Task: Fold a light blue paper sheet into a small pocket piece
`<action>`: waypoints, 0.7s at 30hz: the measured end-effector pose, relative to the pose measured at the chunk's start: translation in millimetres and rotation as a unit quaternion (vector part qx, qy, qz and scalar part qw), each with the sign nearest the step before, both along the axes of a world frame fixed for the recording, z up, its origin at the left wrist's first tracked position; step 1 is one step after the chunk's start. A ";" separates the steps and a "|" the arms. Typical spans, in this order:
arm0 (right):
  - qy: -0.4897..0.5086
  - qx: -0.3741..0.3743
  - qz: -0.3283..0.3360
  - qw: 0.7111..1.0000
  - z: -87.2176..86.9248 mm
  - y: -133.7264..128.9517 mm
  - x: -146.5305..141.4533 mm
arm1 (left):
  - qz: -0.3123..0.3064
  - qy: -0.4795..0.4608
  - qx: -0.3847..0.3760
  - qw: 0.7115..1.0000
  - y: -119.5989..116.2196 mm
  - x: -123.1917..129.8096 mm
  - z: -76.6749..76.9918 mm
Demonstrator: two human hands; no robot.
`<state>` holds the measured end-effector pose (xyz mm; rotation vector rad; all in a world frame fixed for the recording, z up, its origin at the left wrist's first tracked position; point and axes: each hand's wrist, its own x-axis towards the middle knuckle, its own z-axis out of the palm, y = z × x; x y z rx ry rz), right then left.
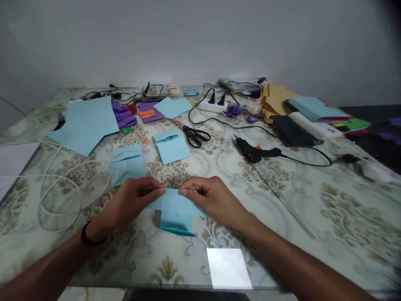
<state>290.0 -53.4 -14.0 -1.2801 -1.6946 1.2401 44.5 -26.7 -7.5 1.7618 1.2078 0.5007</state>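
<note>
Between my two hands is a light blue sheet of paper [176, 213], creased and folded, with a darker folded edge along its lower side. The thumb and fingers of my left hand [131, 198] pinch its upper left edge. My right hand [211, 198] pinches the same upper edge a little to the right. Just beyond my left hand lies a folded light blue paper piece [127, 161]. A second folded blue piece [171, 147] rests farther back, beside black-handled scissors [196, 134].
A black glue gun [255, 150] lies to the right, near clear glue sticks [285, 202]. A power strip [213, 105] with plugs stands at the back. Large blue paper [86, 123] and a looped white cable [78, 196] are on the left. A white square [228, 267] sits near the front edge.
</note>
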 end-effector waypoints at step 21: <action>0.018 -0.053 0.022 0.998 -4.4 1.5 -2.1 | -0.081 0.015 -0.075 0.994 1.1 1.5 -7.4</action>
